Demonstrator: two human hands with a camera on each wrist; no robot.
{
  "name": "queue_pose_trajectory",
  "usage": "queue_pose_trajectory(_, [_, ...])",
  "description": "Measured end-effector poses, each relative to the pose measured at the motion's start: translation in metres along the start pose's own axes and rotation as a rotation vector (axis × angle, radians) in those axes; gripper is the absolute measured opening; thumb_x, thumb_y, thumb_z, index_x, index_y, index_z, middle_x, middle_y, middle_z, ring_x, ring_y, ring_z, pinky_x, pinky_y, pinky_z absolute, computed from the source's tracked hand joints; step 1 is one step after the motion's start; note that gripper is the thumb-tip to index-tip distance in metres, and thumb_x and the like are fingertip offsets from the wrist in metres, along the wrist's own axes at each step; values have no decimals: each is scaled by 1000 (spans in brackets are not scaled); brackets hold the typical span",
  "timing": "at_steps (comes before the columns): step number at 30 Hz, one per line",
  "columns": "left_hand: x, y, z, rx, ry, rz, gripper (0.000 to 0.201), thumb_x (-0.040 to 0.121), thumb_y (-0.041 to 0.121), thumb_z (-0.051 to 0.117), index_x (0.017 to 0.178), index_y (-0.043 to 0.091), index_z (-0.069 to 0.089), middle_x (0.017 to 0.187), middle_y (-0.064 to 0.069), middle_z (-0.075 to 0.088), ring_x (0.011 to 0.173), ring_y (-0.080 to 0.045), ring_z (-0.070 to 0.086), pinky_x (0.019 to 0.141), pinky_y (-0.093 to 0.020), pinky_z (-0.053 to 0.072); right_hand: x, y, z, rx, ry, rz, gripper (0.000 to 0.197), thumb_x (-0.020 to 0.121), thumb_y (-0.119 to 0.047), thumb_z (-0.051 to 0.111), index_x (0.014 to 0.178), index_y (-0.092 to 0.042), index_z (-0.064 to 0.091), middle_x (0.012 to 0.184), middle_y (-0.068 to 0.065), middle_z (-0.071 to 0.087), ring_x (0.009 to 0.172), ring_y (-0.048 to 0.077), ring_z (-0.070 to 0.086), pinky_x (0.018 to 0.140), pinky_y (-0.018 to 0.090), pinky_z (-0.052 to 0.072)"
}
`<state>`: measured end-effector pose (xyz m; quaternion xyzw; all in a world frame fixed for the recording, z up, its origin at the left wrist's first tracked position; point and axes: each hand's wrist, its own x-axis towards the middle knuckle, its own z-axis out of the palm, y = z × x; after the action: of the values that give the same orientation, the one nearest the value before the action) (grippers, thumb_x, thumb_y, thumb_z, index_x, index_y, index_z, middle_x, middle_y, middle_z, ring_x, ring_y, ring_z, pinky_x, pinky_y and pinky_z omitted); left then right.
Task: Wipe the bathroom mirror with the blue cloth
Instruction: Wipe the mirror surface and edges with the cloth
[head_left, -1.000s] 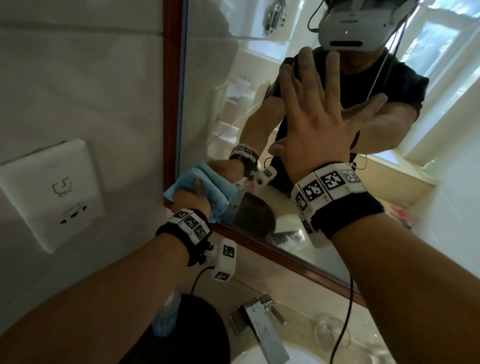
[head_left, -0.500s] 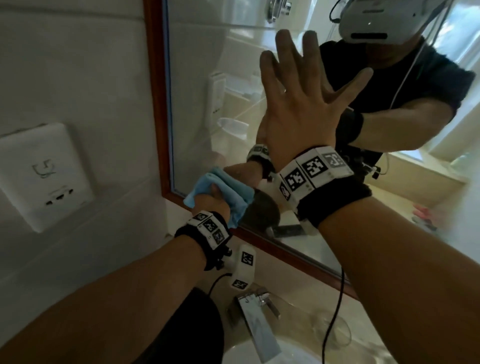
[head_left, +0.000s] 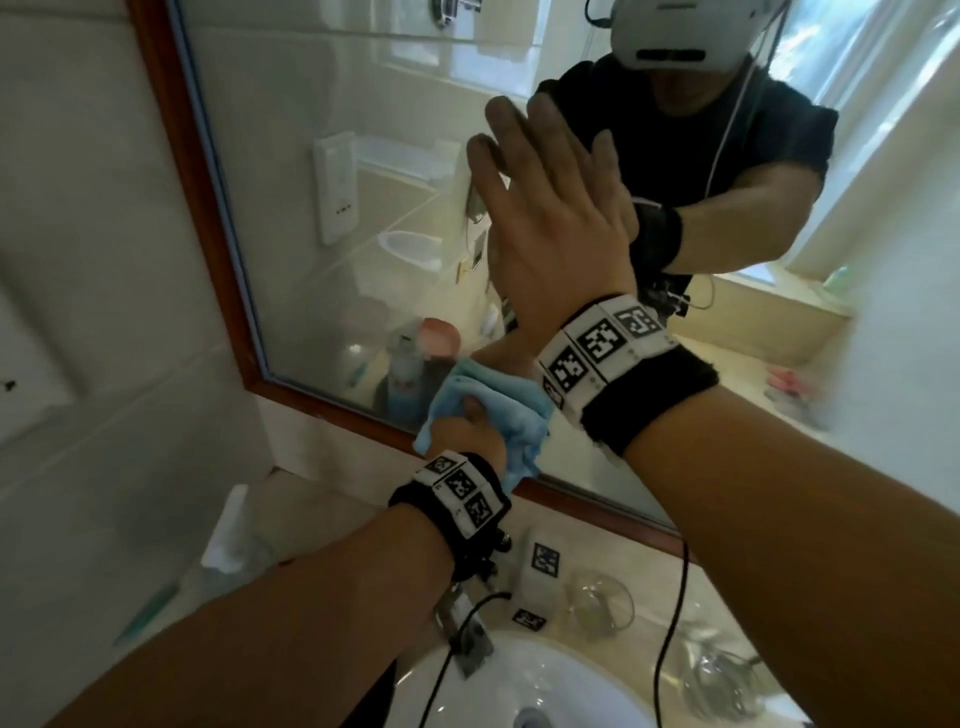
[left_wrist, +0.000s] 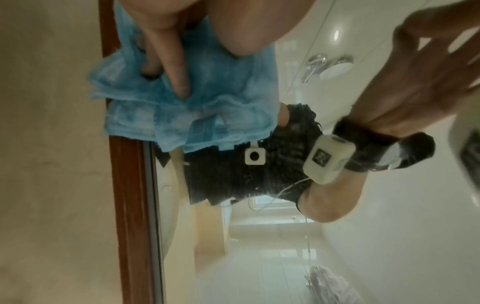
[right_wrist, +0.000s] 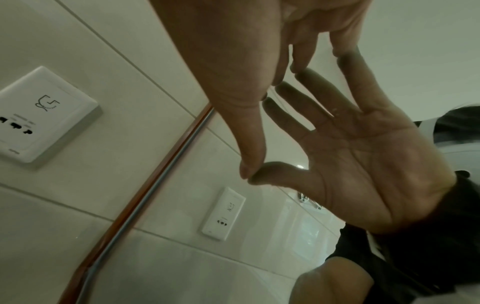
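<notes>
At mirror (head_left: 332, 218) btm edge, left hand (head_left: 470, 434) gripping blue cloth (head_left: 498, 410), tag unreadable, right hand (head_left: 558, 223) spread flat on glass.

Wristbands: I see black bands with white square-coded tags on my left hand (head_left: 467, 434) and right hand (head_left: 556, 234).
Cable: black, hanging below the right band.

Daylight from a window reflected at the upper right of the mirror (head_left: 332, 218) washes that corner pale, while the forearms in the foreground sit in shade. The head view bows straight lines at its edges — the mirror's wooden frame (head_left: 171, 171) curves — and smears with motion blur at the far right. The left wrist view is soft and hazy (small glare spots on reflected tiles); the right wrist view is dim but sharper
</notes>
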<state>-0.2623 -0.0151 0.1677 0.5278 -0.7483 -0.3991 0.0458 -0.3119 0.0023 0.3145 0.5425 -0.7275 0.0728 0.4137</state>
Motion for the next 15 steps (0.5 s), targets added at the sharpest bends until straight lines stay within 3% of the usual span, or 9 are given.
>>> queue_pose_trajectory(1, [-5,2,7,-73,-12,14,50,104,17,39,146,-6,26,152,-22,32,140,-34,32,111,-38,31,-2,3,-2,8,-13,4,58,88,-11,29,145,-13,38,156,10,28,145,33,21,112,64,17])
queue_pose_trajectory(3, [-19,4,18,-555,76,-201,50,104,35,34,139,1,43,141,-19,49,128,-32,49,97,-31,42,-6,6,-5,-1,-19,-2,59,88,-12,28,146,-14,36,157,10,27,145,33,20,112,64,17])
queue_pose_trajectory(4, [-20,2,24,-627,111,-176,51,103,41,33,132,3,51,134,-17,55,121,-31,56,90,-31,45,-8,8,-5,-9,-20,-3,58,88,-12,31,146,-14,36,157,10,27,145,33,20,112,64,17])
queue_pose_trajectory(7, [-9,-2,28,-673,119,-195,51,99,50,41,117,4,55,127,-18,60,114,-33,59,84,-34,47,-8,8,-4,-47,-11,0,56,90,-12,45,145,-16,39,156,7,29,145,32,22,112,64,17])
queue_pose_trajectory(10, [5,-8,21,-706,164,-270,75,90,56,55,132,-5,44,130,-20,57,115,-35,58,84,-35,47,-7,6,-2,-79,-27,24,56,91,-18,51,145,-19,38,157,4,28,146,29,21,112,64,16])
queue_pose_trajectory(12, [17,-15,16,-705,144,-258,79,89,56,56,135,-6,43,132,-21,56,118,-36,56,90,-36,47,-8,7,-8,-90,-95,13,57,93,-25,50,148,-20,34,159,3,23,147,29,17,112,65,14])
queue_pose_trajectory(14, [29,-24,6,-764,181,-281,78,90,57,54,136,-5,44,134,-21,54,122,-36,54,96,-37,45,-9,7,-20,-49,-187,2,65,90,-45,32,151,-21,26,161,3,15,148,29,8,113,65,8])
queue_pose_trajectory(15, [34,-28,-1,-789,201,-301,76,91,56,53,136,-5,44,135,-20,54,123,-36,53,98,-38,45,-10,7,-26,-12,-241,1,80,81,-56,15,152,-21,22,162,2,11,148,29,4,113,64,4])
